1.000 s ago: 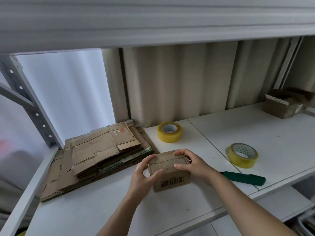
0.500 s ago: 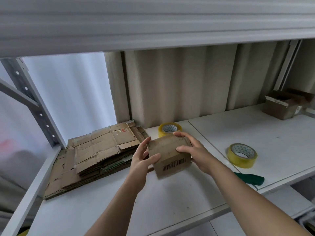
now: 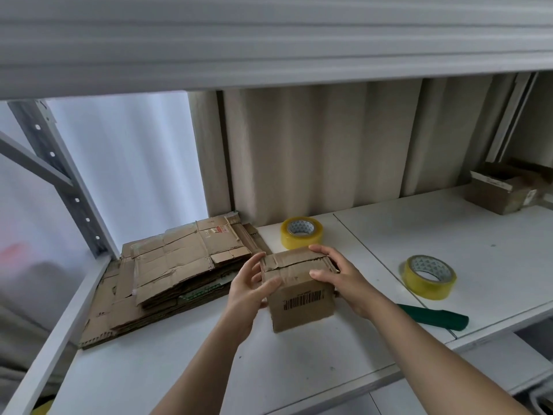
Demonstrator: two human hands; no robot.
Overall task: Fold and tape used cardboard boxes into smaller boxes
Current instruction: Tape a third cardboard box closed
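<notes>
Both hands hold a small cardboard box (image 3: 299,290) over the front middle of the white table (image 3: 449,235), between the flat cardboard stack and the tape rolls. Left hand (image 3: 250,292) grips the box's left side, thumb curled onto the front face, fingers wrapped behind the left edge. Right hand (image 3: 344,278) grips the right side, thumb on the top front edge, fingers laid over the top flaps toward the back. So each grip is closed on the box, neither wide nor loose. Box top flaps are folded down with a jagged seam running across; barcode label on the front face. Can't tell if the box bottom touches the table or is held just above it. Stack of flattened cardboard (image 3: 179,271) lies at left against the rack post, just beside the left hand. One yellow tape roll (image 3: 301,232) sits behind the box near the corrugated back wall (image 3: 314,151). A second yellow tape roll (image 3: 430,276) lies right of the right hand, apart from it. A green-handled tool (image 3: 434,317) lies at the table's front edge, partly hidden by the right forearm. An open brown box (image 3: 502,190) sits far right at the back. A shelf (image 3: 269,40) spans overhead.
</notes>
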